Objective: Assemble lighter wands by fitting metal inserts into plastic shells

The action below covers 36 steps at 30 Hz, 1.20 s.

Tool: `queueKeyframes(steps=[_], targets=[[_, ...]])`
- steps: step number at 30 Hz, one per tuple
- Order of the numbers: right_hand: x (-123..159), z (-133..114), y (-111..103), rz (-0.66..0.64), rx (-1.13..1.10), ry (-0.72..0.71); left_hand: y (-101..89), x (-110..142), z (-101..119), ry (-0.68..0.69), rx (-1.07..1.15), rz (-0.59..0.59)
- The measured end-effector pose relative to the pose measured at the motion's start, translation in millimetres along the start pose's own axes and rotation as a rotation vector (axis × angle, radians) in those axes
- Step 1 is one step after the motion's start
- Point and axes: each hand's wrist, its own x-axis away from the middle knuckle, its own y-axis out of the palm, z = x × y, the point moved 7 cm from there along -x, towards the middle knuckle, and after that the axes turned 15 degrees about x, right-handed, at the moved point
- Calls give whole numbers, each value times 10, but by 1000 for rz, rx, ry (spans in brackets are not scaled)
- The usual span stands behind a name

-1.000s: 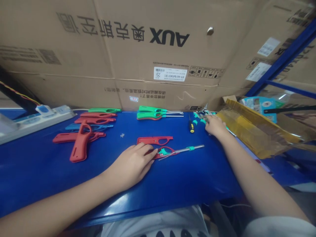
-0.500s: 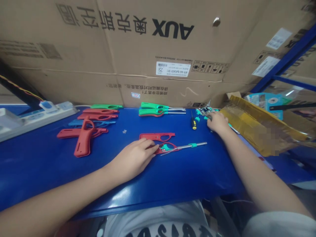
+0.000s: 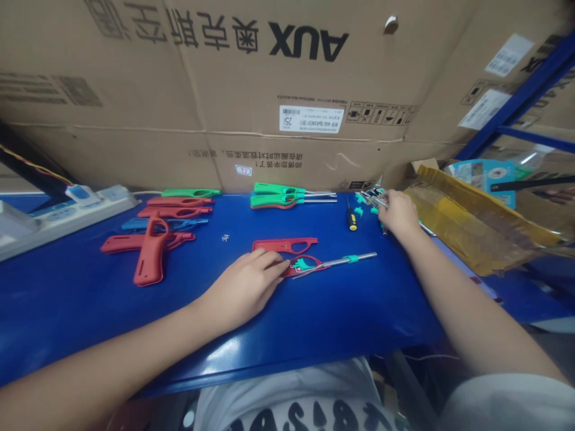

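My left hand (image 3: pixel 247 280) is closed on the handle end of an opened red gas lighter (image 3: pixel 320 264). Inside its red shell show a teal trigger part and thin wire, and a metal tube with a teal collar points right. Just behind it lies a loose red shell half (image 3: pixel 283 245). At the back right, my right hand (image 3: pixel 401 214) reaches into a small pile of metal and teal parts (image 3: pixel 372 197), fingertips pinched together; what they hold is too small to make out. Left of that pile is a yellow-and-black screwdriver (image 3: pixel 351 220).
Green lighters with metal tubes (image 3: pixel 278 197) lie at the back centre. Several red, blue and green shells (image 3: pixel 150 254) are spread at the left, near a white power strip (image 3: pixel 90 206). A yellow-taped carton (image 3: pixel 467 221) stands at the right, before a large cardboard wall (image 3: pixel 242 90).
My right hand has shifted slightly right at the parts pile, and its fingers are drawn closer together. My left hand keeps its hold on the lighter. The whole view has tilted a little.
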Motion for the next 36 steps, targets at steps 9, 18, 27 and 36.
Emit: queueKeyframes(steps=[9,18,27,36], targets=[[60,-206,-139,81,-294,-82,66,10,23,2,-11,-80],[484,-820,-302,-103,-781,-276,93,3,30,-10,-84,-99],[983,-1292,-457,-442,-1221,-458,61,23,44,-39,16,-55],[1476,-1582,-513,-700,-1320,-532,-109,-5,30,-98,688,282]])
